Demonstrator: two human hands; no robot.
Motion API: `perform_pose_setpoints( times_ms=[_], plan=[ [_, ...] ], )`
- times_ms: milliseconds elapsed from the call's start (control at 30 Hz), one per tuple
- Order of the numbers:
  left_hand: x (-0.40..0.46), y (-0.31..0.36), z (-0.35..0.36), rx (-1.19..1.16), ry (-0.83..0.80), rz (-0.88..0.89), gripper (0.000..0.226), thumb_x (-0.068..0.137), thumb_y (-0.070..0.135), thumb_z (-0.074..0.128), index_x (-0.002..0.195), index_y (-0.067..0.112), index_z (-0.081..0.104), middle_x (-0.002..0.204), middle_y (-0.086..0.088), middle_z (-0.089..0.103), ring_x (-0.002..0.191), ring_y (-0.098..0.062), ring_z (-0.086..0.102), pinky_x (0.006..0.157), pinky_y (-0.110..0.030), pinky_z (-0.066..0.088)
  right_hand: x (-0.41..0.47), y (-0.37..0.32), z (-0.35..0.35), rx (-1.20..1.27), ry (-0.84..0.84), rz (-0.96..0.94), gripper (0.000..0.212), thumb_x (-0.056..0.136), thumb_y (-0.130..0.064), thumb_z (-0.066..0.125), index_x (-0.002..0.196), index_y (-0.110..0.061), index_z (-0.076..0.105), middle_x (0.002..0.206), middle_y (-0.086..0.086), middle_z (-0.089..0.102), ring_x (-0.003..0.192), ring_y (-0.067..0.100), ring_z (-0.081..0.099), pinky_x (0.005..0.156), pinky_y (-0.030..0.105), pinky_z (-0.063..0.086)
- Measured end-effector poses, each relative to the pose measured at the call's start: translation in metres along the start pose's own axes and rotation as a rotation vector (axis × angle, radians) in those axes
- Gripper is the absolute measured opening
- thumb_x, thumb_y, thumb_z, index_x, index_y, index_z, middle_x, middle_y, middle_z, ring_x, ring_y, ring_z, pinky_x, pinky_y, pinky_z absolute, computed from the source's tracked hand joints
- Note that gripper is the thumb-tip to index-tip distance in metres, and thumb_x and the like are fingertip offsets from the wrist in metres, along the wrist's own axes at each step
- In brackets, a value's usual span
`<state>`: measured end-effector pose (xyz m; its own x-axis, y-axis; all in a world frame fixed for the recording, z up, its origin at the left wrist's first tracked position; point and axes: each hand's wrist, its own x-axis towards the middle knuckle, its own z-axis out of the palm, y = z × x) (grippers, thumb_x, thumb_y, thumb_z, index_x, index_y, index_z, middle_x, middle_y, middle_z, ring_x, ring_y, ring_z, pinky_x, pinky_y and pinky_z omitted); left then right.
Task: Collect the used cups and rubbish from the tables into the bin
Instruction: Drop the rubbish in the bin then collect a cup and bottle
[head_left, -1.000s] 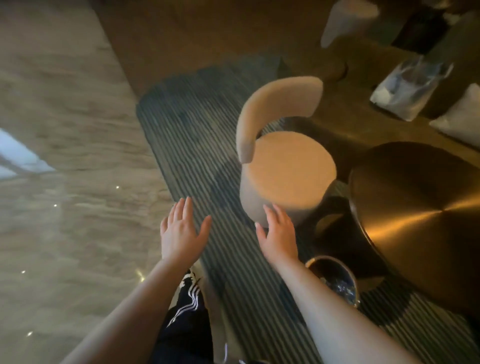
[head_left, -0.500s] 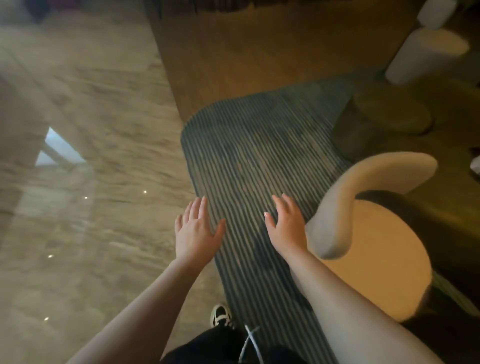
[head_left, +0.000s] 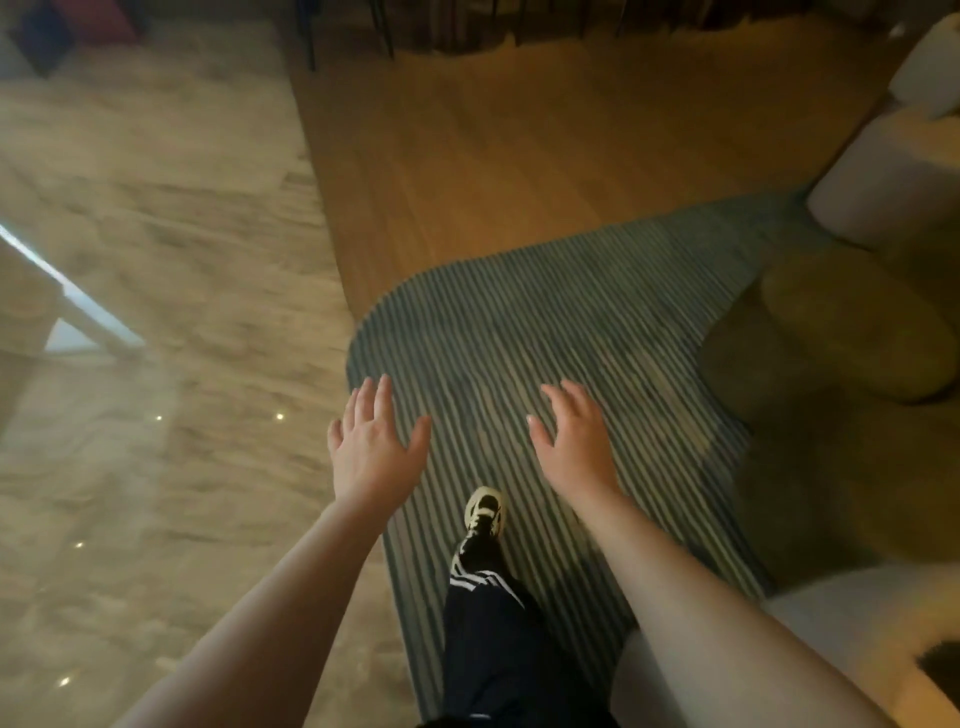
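My left hand (head_left: 374, 447) is held out in front of me, palm down, fingers apart, holding nothing. My right hand (head_left: 576, 441) is stretched out beside it, also empty with the fingers spread. Both hover over the edge of a striped grey-green rug (head_left: 545, 332). No cup, rubbish, table or bin shows in this view.
Polished marble floor (head_left: 156, 312) lies to the left, wooden floor (head_left: 493, 135) ahead. A beige chair back (head_left: 779, 649) is at the lower right, a round olive pouf (head_left: 852, 322) at right, a pale upholstered seat (head_left: 893, 171) beyond it. My leg and shoe (head_left: 485, 512) step onto the rug.
The view has swung left and forward: the gold table, the bin and the plastic bag have gone out of sight, the beige chair slid to the lower right. Both hands stay empty and spread.
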<state>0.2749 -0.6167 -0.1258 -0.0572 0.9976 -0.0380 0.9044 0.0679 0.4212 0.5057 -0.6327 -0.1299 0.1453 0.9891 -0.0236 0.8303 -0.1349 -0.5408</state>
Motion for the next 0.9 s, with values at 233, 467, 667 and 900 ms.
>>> perform_pose_setpoints(
  times_ms=[233, 467, 667, 900],
  plan=[
    [0.239, 0.075, -0.015, 0.023, -0.022, -0.007, 0.076, 0.089, 0.065, 0.026, 0.151, 0.022, 0.011, 0.157, -0.002, 0.016, 0.144, -0.017, 0.007, 0.115, -0.044, 0.005, 0.268, -0.011, -0.048, -0.043, -0.006, -0.022, 0.048, 0.097, -0.037, 0.046, 0.139, -0.014, 0.043, 0.152, 0.009, 0.034, 0.143, 0.024, 0.024, 0.116, 0.039, 0.022],
    [0.44, 0.143, -0.012, 0.01, -0.007, 0.003, 0.074, 0.091, 0.061, 0.03, 0.15, 0.019, 0.015, 0.157, -0.003, 0.019, 0.144, -0.018, 0.009, 0.115, -0.046, 0.011, 0.459, -0.01, -0.065, -0.01, -0.048, 0.016, 0.048, 0.097, -0.039, 0.044, 0.14, -0.017, 0.041, 0.153, 0.006, 0.031, 0.143, 0.022, 0.023, 0.116, 0.04, 0.024],
    [0.636, 0.17, 0.019, 0.014, 0.036, 0.021, 0.075, 0.09, 0.061, 0.03, 0.15, 0.018, 0.015, 0.155, -0.004, 0.022, 0.143, -0.019, 0.013, 0.114, -0.047, 0.013, 0.649, 0.0, -0.049, 0.009, -0.044, 0.074, 0.048, 0.098, -0.042, 0.04, 0.14, -0.019, 0.04, 0.154, 0.003, 0.03, 0.143, 0.021, 0.022, 0.116, 0.042, 0.026],
    [0.911, 0.211, 0.032, 0.052, -0.018, 0.065, 0.076, 0.09, 0.06, 0.032, 0.15, 0.019, 0.013, 0.156, -0.003, 0.021, 0.143, -0.019, 0.013, 0.113, -0.047, 0.014, 0.931, -0.029, -0.049, 0.007, -0.066, 0.084, 0.048, 0.098, -0.04, 0.041, 0.141, -0.019, 0.039, 0.153, 0.004, 0.031, 0.14, 0.023, 0.027, 0.114, 0.04, 0.028]
  ],
)
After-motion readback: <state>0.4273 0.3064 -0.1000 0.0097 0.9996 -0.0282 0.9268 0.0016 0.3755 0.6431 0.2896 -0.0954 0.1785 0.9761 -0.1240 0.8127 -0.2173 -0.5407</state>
